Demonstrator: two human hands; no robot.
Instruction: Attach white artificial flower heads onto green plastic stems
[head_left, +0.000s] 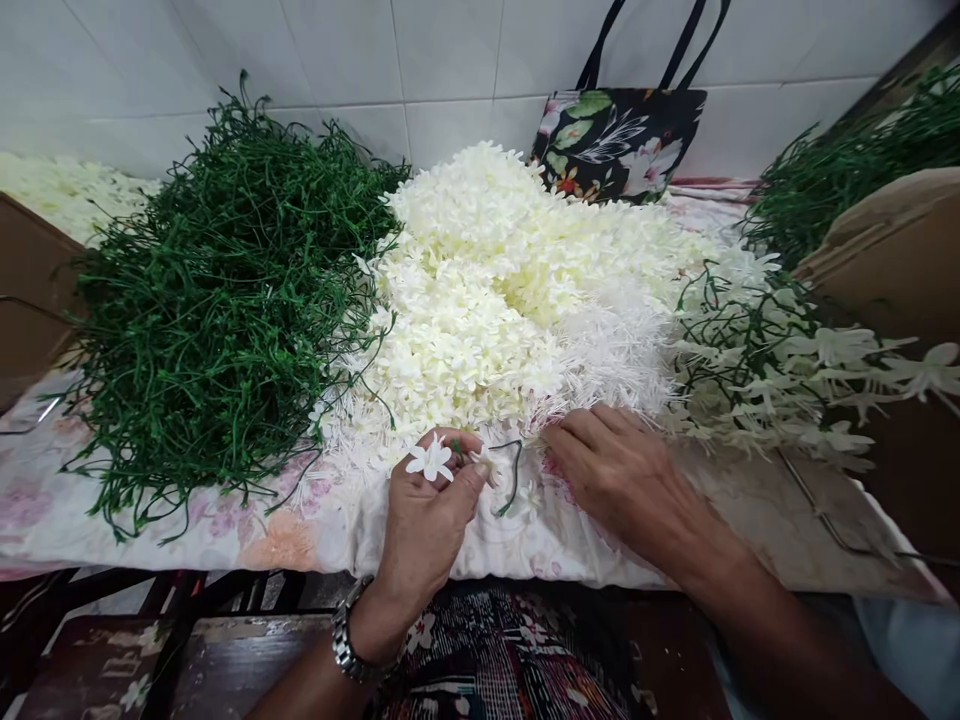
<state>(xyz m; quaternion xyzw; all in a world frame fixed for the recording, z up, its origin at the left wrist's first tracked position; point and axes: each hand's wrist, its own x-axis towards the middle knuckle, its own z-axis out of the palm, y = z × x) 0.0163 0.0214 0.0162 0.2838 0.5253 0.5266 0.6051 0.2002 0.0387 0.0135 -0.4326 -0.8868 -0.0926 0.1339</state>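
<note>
Pinched between the thumb and fingers of my left hand (435, 510) is a green stem with white blossoms (430, 457) on it; the wrist wears a metal watch. My right hand (611, 475) has its fingers curled down at the edge of the pile of thin white pieces (619, 345); its fingertips are hidden, so anything between them cannot be made out. A dark green stem (512, 480) curves between the two hands. Beyond them rises a big heap of cream-white petals (472, 300). Left of it stands a tangled mound of green stems (225, 300).
Assembled white flowers (795, 380) lie at the right, beside a cardboard box (892, 260) with more green stems behind. Another box (34, 290) stands at the far left. A floral bag (619, 145) leans against the tiled wall. Patterned cloth (285, 535) covers the table.
</note>
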